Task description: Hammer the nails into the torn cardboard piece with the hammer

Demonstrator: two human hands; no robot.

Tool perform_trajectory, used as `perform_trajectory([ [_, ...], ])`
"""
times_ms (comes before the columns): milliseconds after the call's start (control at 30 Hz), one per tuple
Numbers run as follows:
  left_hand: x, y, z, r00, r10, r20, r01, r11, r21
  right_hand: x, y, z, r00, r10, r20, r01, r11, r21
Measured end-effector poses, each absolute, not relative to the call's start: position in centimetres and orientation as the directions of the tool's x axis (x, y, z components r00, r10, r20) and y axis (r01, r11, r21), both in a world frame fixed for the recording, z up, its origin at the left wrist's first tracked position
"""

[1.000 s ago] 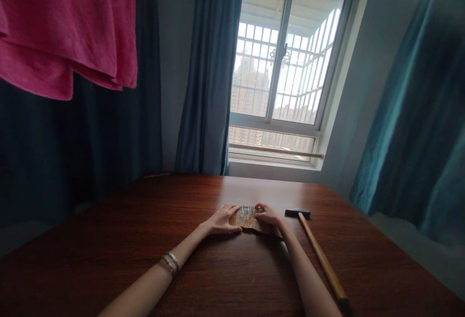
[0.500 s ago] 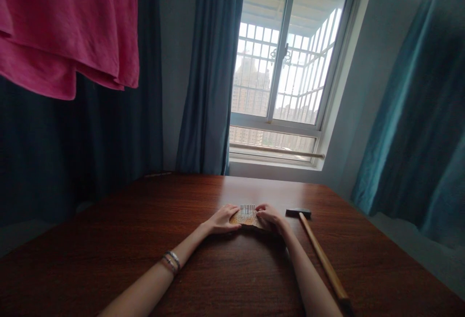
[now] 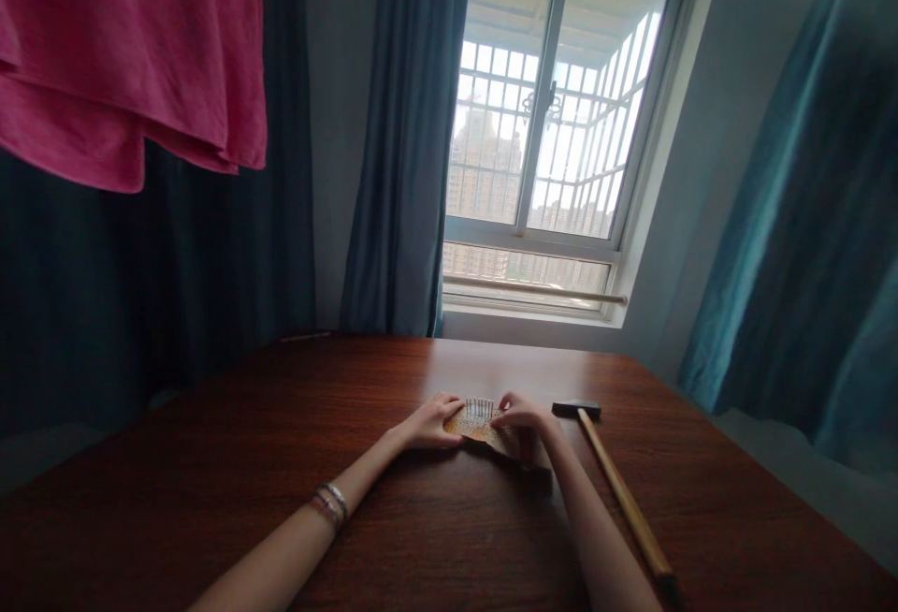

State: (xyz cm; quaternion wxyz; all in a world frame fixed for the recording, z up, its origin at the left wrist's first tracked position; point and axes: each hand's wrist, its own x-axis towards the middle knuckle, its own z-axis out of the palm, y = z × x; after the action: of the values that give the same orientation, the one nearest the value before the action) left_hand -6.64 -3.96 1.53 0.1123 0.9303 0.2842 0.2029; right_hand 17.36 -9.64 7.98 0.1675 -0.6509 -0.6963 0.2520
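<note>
My left hand [image 3: 433, 423] is curved around the left end of a speckled piece [image 3: 477, 426], thumb at the near edge and fingers toward the far side, holding it. My right hand [image 3: 523, 411] is bent over the right side of that piece, its thumb and a finger parted; I can't tell whether they pinch anything. The piece lies between my hands, on or just over the tabletop [image 3: 393, 537]. A row of thin upright pins [image 3: 480, 408] stands along its far part. I judge this a moment of steadying and handling the piece; any shift of it calls for support at both ends, with my fingertips kept clear of the pins.

On my left wrist are bracelets [image 3: 329, 504]. To the right of my right hand lies a hammer [image 3: 618, 488], its head beyond and its wooden handle running back toward me, with neither hand on it. Farther out are a window [image 3: 565, 107], curtains [image 3: 405, 153] and a pink cloth [image 3: 133, 60] hanging at upper left.

My right hand and forearm cover much of the piece's right end. The pins are too small for me to count, the piece's underside is hidden, and both forearms are cut off below.
</note>
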Motion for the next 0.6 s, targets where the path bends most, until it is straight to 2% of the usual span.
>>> perform_trajectory([
  [400, -6.5, -3.5, 1.1, 0.747, 0.562, 0.355, 0.437, -0.818, 0.375, 18.6, -8.7, 6.9, -0.068, 0.993, -0.101, 0.735, -0.019, -0.678],
  [600, -6.6, -3.0, 0.7, 0.708, 0.611, 0.354, 0.455, -0.778, 0.434, 19.6, -8.7, 6.5, -0.047, 0.995, -0.082, 0.657, -0.031, -0.753],
])
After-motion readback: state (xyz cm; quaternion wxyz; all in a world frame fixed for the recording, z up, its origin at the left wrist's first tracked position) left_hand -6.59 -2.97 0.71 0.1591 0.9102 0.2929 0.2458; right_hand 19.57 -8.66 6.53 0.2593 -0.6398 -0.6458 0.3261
